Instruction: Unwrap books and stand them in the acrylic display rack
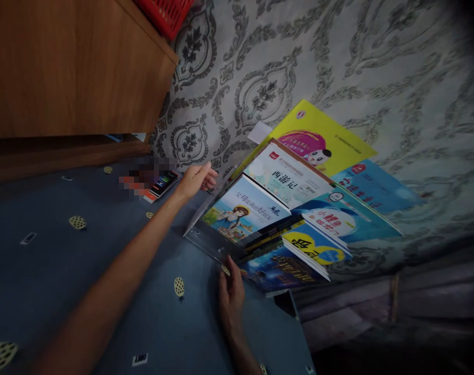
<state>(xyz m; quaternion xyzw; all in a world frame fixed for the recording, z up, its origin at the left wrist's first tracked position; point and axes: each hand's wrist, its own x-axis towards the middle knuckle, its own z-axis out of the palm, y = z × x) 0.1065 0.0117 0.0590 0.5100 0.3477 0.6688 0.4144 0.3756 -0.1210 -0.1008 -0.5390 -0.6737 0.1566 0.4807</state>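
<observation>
A clear book stand (205,242) rests on the blue cloth, with several books in stepped rows. My left hand (197,179) is beside the stand's left side, its fingers loosely bent and apart, with nothing seen in them. At the stand's front lower edge is my right hand (232,297), fingers apart; whether it presses on the edge I cannot tell. Nearest the hands are a book with a girl on its cover (242,211) and a dark blue book (285,268). Behind them stand a pale book (287,174) and a tall yellow book (318,138).
The table's blue cloth (84,260) has a pineapple print. A small item with a dark face (163,183) lies at the back, partly blurred out. A wooden cabinet (76,67) rises at left, with a red basket (166,15) beside it. Patterned wallpaper (264,94) backs the stand.
</observation>
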